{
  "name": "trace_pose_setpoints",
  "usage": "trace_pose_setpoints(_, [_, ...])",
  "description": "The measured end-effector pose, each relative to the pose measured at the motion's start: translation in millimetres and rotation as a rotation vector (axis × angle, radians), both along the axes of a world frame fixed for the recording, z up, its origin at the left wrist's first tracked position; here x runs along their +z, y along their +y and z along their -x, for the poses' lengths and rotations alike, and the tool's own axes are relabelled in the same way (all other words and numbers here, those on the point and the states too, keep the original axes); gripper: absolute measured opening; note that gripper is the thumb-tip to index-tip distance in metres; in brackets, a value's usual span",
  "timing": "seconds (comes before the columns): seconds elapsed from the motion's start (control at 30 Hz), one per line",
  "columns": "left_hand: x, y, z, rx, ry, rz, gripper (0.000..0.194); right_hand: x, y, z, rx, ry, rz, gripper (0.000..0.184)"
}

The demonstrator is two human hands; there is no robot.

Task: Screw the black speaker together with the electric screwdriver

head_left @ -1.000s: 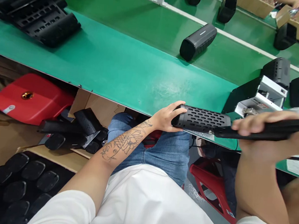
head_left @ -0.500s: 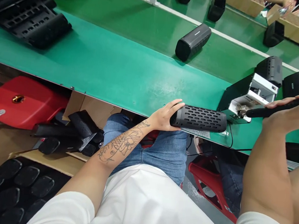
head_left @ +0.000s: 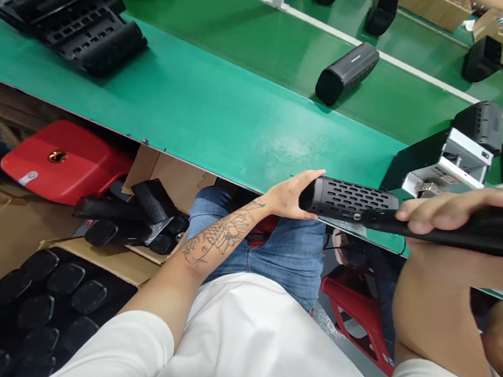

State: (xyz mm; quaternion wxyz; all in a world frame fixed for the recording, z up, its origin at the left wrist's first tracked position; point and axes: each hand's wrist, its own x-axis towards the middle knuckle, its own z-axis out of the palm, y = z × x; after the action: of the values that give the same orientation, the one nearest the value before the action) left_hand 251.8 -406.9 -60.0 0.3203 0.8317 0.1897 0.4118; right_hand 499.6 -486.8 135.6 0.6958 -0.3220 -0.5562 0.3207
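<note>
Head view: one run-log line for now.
left hand: gripping one end of slotted black housing | right hand: holding black electric screwdriver, tip overlapping housing, contact unclear | screw feeder: on green bench

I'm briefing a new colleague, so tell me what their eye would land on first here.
Probably the bright red plastic piece with a gold emblem, below the green bench at the left. Next, the tattooed forearm near the centre, leading to the left hand, which grips one end of a slotted black housing at the bench's near edge. Right of that, the right hand holds a long black tool.
</note>
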Motion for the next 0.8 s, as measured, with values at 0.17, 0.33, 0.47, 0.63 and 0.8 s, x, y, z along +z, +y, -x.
trace_pose_setpoints(0.17, [2.4, -3.6, -1.5, 0.012, -0.010, 0.024, 0.117, -0.9, 13.7, 65.0, 0.278, -0.036, -0.002, 0.053])
trace_pose_setpoints(0.33, [3.1, -6.1, -2.1, 0.015, 0.028, 0.063, 0.117, -21.6, 28.7, 71.9, 0.249, -0.017, -0.006, 0.043])
trace_pose_setpoints(0.47, [3.3, -6.5, -2.2, 0.011, 0.040, 0.079, 0.119, -37.2, 32.3, 63.6, 0.305, -0.023, -0.017, 0.052])
trace_pose_setpoints(0.63, [8.6, -8.1, -0.1, 0.024, 0.089, 0.102, 0.115, -42.3, 35.7, 62.5, 0.356, -0.045, -0.022, 0.038])
trace_pose_setpoints(0.8, [12.0, -11.5, 0.5, 0.043, 0.111, 0.107, 0.113, -38.0, 43.3, 66.1, 0.472, -0.035, -0.060, 0.042])
